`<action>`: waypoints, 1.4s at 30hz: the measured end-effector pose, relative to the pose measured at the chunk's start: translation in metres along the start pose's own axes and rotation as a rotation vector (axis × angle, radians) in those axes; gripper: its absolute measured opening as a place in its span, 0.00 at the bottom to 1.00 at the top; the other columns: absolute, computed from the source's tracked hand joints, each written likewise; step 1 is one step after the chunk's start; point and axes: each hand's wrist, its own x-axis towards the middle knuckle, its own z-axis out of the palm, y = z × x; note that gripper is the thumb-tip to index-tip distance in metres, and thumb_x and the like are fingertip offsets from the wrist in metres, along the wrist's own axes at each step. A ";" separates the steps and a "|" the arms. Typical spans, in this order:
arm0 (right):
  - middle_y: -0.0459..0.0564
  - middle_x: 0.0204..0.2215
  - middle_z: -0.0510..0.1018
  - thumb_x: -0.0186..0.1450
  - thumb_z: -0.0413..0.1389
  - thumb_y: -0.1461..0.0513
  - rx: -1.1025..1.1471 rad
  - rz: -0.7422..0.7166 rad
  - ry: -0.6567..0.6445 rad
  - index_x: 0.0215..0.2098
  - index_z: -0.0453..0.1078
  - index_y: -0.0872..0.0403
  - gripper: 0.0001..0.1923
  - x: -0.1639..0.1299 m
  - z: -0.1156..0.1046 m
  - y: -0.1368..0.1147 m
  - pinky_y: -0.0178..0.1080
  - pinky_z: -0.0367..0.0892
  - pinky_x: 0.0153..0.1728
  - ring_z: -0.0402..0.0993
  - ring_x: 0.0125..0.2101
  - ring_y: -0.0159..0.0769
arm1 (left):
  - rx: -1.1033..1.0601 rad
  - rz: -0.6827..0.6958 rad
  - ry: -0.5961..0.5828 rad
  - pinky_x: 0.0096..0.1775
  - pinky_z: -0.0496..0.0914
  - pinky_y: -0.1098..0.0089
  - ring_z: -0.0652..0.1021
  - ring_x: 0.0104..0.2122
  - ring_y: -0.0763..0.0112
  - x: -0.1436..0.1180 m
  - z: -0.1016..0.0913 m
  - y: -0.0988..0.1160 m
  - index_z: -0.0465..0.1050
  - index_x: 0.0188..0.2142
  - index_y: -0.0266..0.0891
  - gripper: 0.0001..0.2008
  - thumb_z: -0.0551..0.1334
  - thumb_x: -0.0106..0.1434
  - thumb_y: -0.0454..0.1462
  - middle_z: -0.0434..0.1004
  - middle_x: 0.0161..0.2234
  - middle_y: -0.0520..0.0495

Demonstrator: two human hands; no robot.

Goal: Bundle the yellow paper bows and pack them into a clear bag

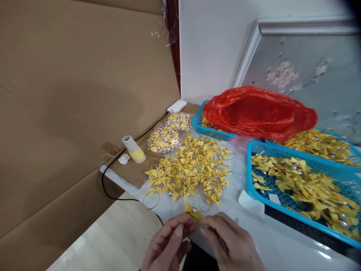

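Holding 1 yellow flower (191, 212) between its fingers, the left hand (170, 241) sits before the flower pile (187, 167) on the tabletop (282, 241). The right hand (229, 239) has its fingers bunched just beside that flower; whether they grasp anything, I cannot tell. Rightward stands a blue basket (249, 169).

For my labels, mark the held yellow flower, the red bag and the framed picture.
Yellow flower (193, 213): head view, on its petals.
Red bag (261, 114): head view, middle of its plastic.
Framed picture (306, 75): head view, on its painted surface.
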 end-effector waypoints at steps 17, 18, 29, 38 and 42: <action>0.48 0.30 0.73 0.68 0.50 0.66 0.168 0.024 0.149 0.35 0.71 0.51 0.09 0.013 -0.013 -0.002 0.29 0.69 0.29 0.74 0.29 0.32 | 0.053 0.066 0.105 0.23 0.62 0.79 0.70 0.23 0.78 -0.007 0.013 0.007 0.71 0.38 0.41 0.17 0.72 0.51 0.39 0.79 0.27 0.49; 0.48 0.30 0.73 0.68 0.50 0.66 0.176 0.003 0.133 0.36 0.72 0.51 0.09 0.013 -0.013 -0.003 0.29 0.69 0.29 0.74 0.30 0.31 | 0.069 0.063 0.104 0.23 0.61 0.79 0.69 0.22 0.78 -0.007 0.014 0.007 0.70 0.39 0.42 0.17 0.71 0.52 0.40 0.79 0.26 0.50; 0.46 0.30 0.71 0.68 0.47 0.68 0.113 -0.094 -0.041 0.37 0.73 0.50 0.14 0.008 0.005 -0.003 0.27 0.67 0.28 0.71 0.27 0.28 | 0.092 -0.023 0.087 0.27 0.62 0.76 0.72 0.31 0.72 -0.003 0.018 0.020 0.75 0.41 0.43 0.18 0.72 0.50 0.43 0.80 0.35 0.46; 0.46 0.27 0.72 0.70 0.47 0.61 0.059 -0.031 0.066 0.37 0.72 0.49 0.11 0.001 -0.002 -0.001 0.28 0.66 0.24 0.71 0.23 0.28 | 0.020 -0.161 0.014 0.26 0.64 0.77 0.74 0.29 0.74 0.001 0.015 0.028 0.79 0.39 0.43 0.16 0.74 0.48 0.37 0.80 0.30 0.49; 0.42 0.19 0.69 0.66 0.53 0.56 -0.086 0.215 0.273 0.39 0.70 0.54 0.10 0.013 -0.023 0.016 0.31 0.63 0.19 0.66 0.17 0.30 | 0.029 -0.131 0.057 0.27 0.66 0.77 0.77 0.35 0.69 -0.001 0.021 0.029 0.78 0.39 0.41 0.16 0.73 0.50 0.38 0.81 0.31 0.46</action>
